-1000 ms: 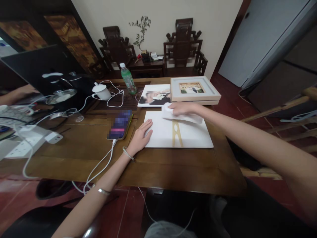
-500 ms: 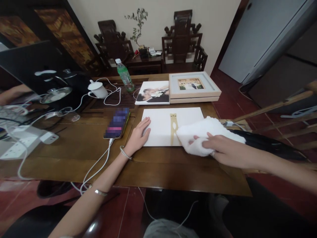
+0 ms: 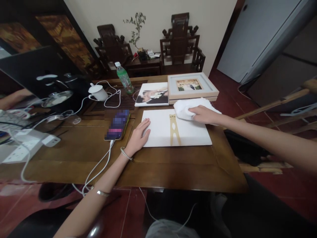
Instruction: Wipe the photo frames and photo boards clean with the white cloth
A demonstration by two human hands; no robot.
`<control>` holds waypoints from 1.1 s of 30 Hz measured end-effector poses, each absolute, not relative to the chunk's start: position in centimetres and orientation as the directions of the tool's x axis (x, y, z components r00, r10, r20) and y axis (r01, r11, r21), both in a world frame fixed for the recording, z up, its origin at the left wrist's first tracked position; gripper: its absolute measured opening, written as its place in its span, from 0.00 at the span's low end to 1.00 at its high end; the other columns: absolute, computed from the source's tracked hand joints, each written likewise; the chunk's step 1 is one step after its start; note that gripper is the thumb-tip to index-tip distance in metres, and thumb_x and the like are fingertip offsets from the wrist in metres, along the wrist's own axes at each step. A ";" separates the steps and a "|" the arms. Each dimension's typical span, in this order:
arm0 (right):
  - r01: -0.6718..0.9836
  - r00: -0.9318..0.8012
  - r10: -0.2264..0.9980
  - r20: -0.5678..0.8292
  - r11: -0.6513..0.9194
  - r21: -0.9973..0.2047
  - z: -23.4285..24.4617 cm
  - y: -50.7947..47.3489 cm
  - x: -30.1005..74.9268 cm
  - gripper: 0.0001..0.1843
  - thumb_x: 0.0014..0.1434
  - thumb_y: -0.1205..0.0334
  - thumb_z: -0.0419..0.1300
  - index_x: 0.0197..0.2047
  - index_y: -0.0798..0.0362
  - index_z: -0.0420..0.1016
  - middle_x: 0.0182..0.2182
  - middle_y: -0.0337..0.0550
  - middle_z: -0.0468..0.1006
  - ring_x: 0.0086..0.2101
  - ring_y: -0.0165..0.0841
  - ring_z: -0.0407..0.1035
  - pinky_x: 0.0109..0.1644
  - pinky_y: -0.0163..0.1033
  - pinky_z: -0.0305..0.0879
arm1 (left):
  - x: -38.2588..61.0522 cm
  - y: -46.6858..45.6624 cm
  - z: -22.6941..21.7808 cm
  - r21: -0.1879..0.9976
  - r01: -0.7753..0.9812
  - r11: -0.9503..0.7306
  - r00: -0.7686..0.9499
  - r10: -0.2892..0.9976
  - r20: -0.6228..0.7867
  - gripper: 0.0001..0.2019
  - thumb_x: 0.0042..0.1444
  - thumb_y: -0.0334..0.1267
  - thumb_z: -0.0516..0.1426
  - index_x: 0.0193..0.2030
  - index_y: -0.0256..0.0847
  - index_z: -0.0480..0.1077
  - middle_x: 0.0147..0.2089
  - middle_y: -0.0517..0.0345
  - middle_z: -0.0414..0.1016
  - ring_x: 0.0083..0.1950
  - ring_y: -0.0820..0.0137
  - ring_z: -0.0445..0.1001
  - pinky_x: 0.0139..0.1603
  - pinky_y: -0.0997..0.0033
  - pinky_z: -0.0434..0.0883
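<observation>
A flat white panel lies on the wooden table, with a gold-coloured, A-shaped stand piece on its middle. My left hand rests flat on the panel's left edge, fingers stretched out. My right hand grips a bunched white cloth and presses it over the panel's upper right corner, which the cloth hides. Just behind the panel are a photo print and a light wooden picture frame, the cloth close to its front side.
A phone on a charging cable lies left of the panel. Farther left are a lidded white cup, a green bottle, a power strip and loose cables. Another person's arm shows at the far left. Wooden poles stand at the right.
My right hand has moved the cloth from the panel's lower right side up to its far right corner, uncovering the lower right part. My left hand has stayed in place.
</observation>
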State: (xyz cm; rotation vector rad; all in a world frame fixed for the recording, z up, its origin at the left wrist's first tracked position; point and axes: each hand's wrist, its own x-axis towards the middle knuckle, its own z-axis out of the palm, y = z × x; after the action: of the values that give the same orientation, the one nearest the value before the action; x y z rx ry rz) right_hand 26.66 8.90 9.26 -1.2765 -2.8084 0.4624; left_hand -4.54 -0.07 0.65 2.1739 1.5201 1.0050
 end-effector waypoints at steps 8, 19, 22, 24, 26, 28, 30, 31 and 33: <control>0.766 -0.629 0.773 -0.084 0.599 -0.232 7.5 0.9 24.5 0.13 0.49 0.76 0.46 0.36 0.54 0.64 0.41 0.56 0.74 0.56 0.50 0.60 0.56 0.56 0.51 | -4.5 0.0 0.6 0.601 0.695 -0.394 0.193 0.908 0.373 0.21 0.61 0.40 0.50 0.59 0.34 0.67 0.64 0.44 0.63 0.67 0.61 0.59 0.68 0.53 0.55; 0.733 -0.680 0.601 -0.421 0.532 -0.424 12.9 -0.4 26.5 0.06 0.45 0.71 0.49 0.26 0.50 0.58 0.27 0.41 0.68 0.31 0.36 0.65 0.32 0.38 0.56 | -4.4 0.0 0.5 0.583 0.711 -0.394 0.189 0.905 0.381 0.21 0.61 0.39 0.50 0.58 0.31 0.67 0.64 0.41 0.64 0.67 0.60 0.59 0.68 0.53 0.55; 0.706 -0.702 0.637 -0.319 0.564 -0.427 11.8 3.2 26.6 0.04 0.46 0.69 0.49 0.26 0.50 0.57 0.26 0.41 0.67 0.32 0.38 0.64 0.34 0.39 0.56 | -4.4 0.0 0.5 0.584 0.709 -0.394 0.188 0.905 0.382 0.21 0.61 0.39 0.50 0.58 0.32 0.67 0.64 0.42 0.64 0.67 0.60 0.60 0.68 0.53 0.55; 0.729 -0.670 0.703 -0.240 0.560 -0.394 10.9 5.0 25.9 0.04 0.47 0.68 0.49 0.29 0.50 0.58 0.29 0.43 0.68 0.34 0.40 0.65 0.37 0.41 0.57 | -4.4 0.0 0.5 0.587 0.709 -0.391 0.188 0.907 0.378 0.21 0.61 0.39 0.50 0.58 0.32 0.67 0.64 0.42 0.64 0.67 0.61 0.60 0.68 0.53 0.55; 0.781 -0.591 0.789 -0.171 0.506 -0.366 10.1 5.9 24.5 0.06 0.49 0.69 0.48 0.33 0.51 0.60 0.33 0.47 0.71 0.38 0.42 0.67 0.41 0.44 0.59 | -4.4 0.0 0.5 0.589 0.708 -0.389 0.189 0.908 0.373 0.21 0.61 0.39 0.50 0.58 0.32 0.67 0.64 0.42 0.63 0.67 0.61 0.59 0.69 0.53 0.55; 0.828 -0.503 0.855 -0.125 0.436 -0.353 9.3 5.9 22.5 0.11 0.50 0.71 0.46 0.38 0.52 0.62 0.38 0.53 0.73 0.45 0.47 0.66 0.46 0.50 0.60 | -4.4 0.0 0.6 0.593 0.704 -0.390 0.192 0.909 0.370 0.21 0.61 0.39 0.50 0.59 0.33 0.67 0.64 0.43 0.63 0.67 0.61 0.59 0.68 0.52 0.55; 0.839 -0.485 0.868 -0.108 0.426 -0.339 8.6 4.9 20.4 0.16 0.50 0.73 0.46 0.43 0.54 0.63 0.44 0.59 0.73 0.55 0.52 0.59 0.52 0.59 0.57 | -4.5 0.0 0.6 0.598 0.700 -0.391 0.193 0.909 0.369 0.21 0.61 0.39 0.50 0.59 0.35 0.67 0.64 0.45 0.64 0.67 0.61 0.59 0.68 0.51 0.55; 0.824 -0.517 0.850 -0.102 0.461 -0.330 8.3 4.1 19.5 0.18 0.50 0.74 0.47 0.45 0.55 0.64 0.48 0.61 0.71 0.59 0.54 0.54 0.55 0.64 0.53 | -4.5 0.0 0.6 0.600 0.698 -0.391 0.192 0.909 0.369 0.20 0.61 0.39 0.50 0.59 0.36 0.67 0.64 0.45 0.64 0.67 0.61 0.59 0.68 0.51 0.55; 0.750 -0.636 0.768 -0.075 0.592 -0.296 7.7 1.9 18.2 0.21 0.50 0.76 0.47 0.47 0.56 0.66 0.58 0.61 0.65 0.64 0.54 0.43 0.59 0.70 0.43 | -4.5 0.1 0.6 0.597 0.700 -0.392 0.193 0.908 0.371 0.21 0.61 0.39 0.50 0.59 0.35 0.67 0.64 0.44 0.63 0.67 0.61 0.59 0.68 0.51 0.55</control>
State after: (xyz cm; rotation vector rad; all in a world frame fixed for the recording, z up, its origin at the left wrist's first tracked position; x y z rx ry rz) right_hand 18.19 1.90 7.71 -1.3117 -2.7480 0.4673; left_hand -4.47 0.05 0.57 2.1778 1.5252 1.0039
